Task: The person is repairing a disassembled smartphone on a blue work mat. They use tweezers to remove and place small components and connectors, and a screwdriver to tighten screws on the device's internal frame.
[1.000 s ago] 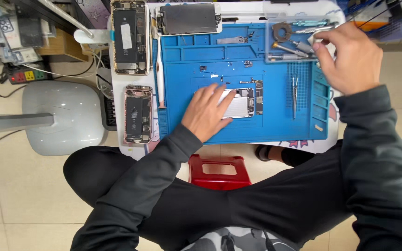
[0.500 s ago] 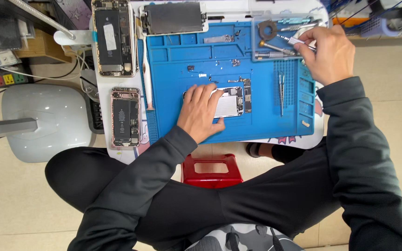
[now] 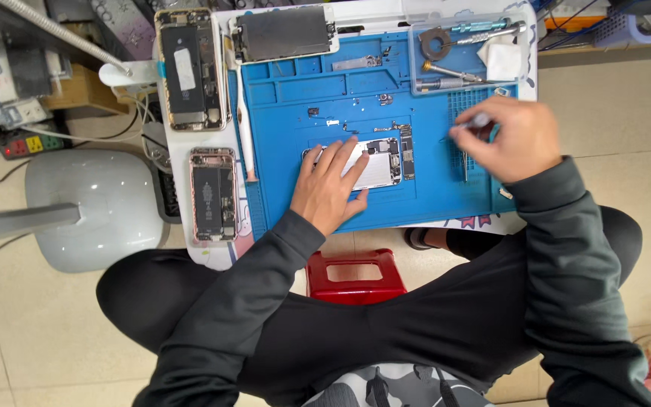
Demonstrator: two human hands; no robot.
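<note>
My left hand [image 3: 331,185] lies flat on an opened phone body [image 3: 377,161] in the middle of the blue work mat [image 3: 431,197], holding it down. A narrow circuit board [image 3: 406,141] sits at the phone's right edge. My right hand [image 3: 512,137] hovers over the mat's right side, its fingers pinched on a small metal tool [image 3: 467,123], blurred by motion. Thin tweezers [image 3: 464,162] lie on the mat just below that hand.
Two more opened phones [image 3: 191,69] [image 3: 212,192] lie left of the mat, a screen panel [image 3: 283,33] at its top. A clear tray [image 3: 470,51] holds screwdrivers and a tape roll. A white lamp base [image 3: 99,207] stands left; a red stool [image 3: 356,275] is below.
My right hand came down from the tool tray at the upper right to the mat's right side, carrying the small tool. The left hand stayed on the phone. The camera view shifted.
</note>
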